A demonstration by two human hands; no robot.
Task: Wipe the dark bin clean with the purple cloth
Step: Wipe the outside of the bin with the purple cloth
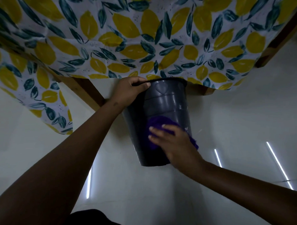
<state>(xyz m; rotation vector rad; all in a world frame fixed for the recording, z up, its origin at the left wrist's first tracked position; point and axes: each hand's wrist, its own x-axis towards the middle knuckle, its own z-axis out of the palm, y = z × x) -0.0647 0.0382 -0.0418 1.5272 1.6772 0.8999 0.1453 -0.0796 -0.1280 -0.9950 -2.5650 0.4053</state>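
The dark bin [167, 103] is held above the white floor, its rim up against the table's edge and its base nearest me. My left hand [126, 92] grips the rim at the upper left, thumb hooked over the lip. The purple cloth [155, 124] lies flat on the bin's outer wall. My right hand [172, 141] presses on the cloth with fingers spread, covering most of it. A purple edge shows past my right wrist.
A table with a lemon-and-leaf patterned tablecloth [141, 38] fills the upper half, its cloth hanging over the edge at the left. Wooden table legs [88, 92] stand beside the bin. The glossy white floor [245, 117] reflects strip lights.
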